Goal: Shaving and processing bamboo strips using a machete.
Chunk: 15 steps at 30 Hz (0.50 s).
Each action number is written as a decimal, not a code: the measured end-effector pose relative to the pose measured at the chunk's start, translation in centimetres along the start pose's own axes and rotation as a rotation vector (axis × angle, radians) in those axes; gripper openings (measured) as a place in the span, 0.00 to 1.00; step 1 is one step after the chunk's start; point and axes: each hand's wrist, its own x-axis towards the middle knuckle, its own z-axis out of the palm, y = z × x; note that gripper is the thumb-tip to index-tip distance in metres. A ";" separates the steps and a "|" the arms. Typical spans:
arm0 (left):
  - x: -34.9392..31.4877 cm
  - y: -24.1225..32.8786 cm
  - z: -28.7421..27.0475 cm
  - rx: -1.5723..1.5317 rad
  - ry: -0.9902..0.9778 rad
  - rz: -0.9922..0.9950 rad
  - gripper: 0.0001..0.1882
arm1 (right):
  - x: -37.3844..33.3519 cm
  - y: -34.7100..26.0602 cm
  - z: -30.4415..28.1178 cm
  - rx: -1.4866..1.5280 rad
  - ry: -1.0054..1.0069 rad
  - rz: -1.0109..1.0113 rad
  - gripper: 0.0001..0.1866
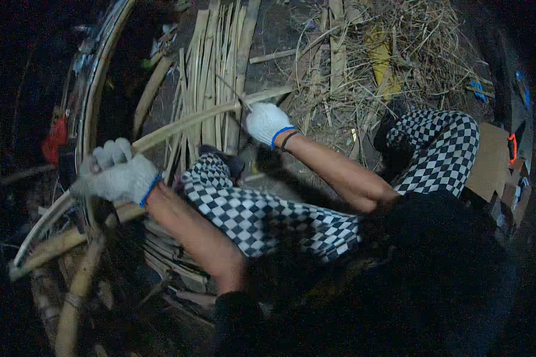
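Note:
A long, pale bamboo strip (184, 123) runs slantwise in front of me, from the upper middle down to the lower left. My left hand (118, 172), in a white knit glove with a blue cuff, is closed round it and slightly blurred. Wearing a matching glove, my right hand (268, 123) is closed on a knife (232, 91) beside the strip's far part. Its thin dark blade points up and left and crosses the strip; the handle is hidden in my fist. Whether the edge bites into the bamboo, I cannot tell.
Split bamboo slats (211, 65) lie lengthwise on the ground ahead. Tangled shavings (423, 47) heap at the upper right, near a yellow piece (382, 65). Bamboo poles (77, 291) stand at the lower left, a red bag (55, 140) beyond. Cardboard (487, 160) lies right of my checkered trouser leg.

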 end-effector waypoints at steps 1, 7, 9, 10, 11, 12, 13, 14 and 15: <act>0.9 -0.4 -1.2 -0.142 -0.126 -0.066 0.31 | 0.7 0.2 0.5 -0.046 0.026 -0.132 0.15; -0.7 0.8 2.1 0.136 0.052 0.078 0.31 | -1.9 -2.9 -0.1 0.131 0.062 -0.175 0.13; -0.8 -0.7 2.9 0.176 0.134 0.077 0.31 | 1.4 5.3 3.0 0.025 0.147 -0.083 0.12; -0.5 -0.7 1.0 0.218 0.135 0.081 0.31 | 0.7 3.2 2.7 0.009 0.041 0.011 0.13; -0.4 -0.4 1.0 0.217 0.133 0.084 0.31 | 0.8 2.4 2.8 0.010 0.043 0.008 0.13; -0.3 -0.1 1.1 0.199 0.143 0.078 0.31 | 1.3 1.2 3.2 0.033 0.082 -0.006 0.12; -0.4 0.3 1.1 0.190 0.158 0.059 0.31 | 0.7 0.5 3.5 0.054 0.109 -0.009 0.12; -0.3 0.5 1.1 0.246 0.208 0.099 0.32 | 0.1 -1.1 2.6 0.002 0.136 -0.164 0.11; 0.0 0.9 0.8 0.260 0.213 0.107 0.32 | -0.7 -2.6 2.4 0.061 0.067 -0.134 0.12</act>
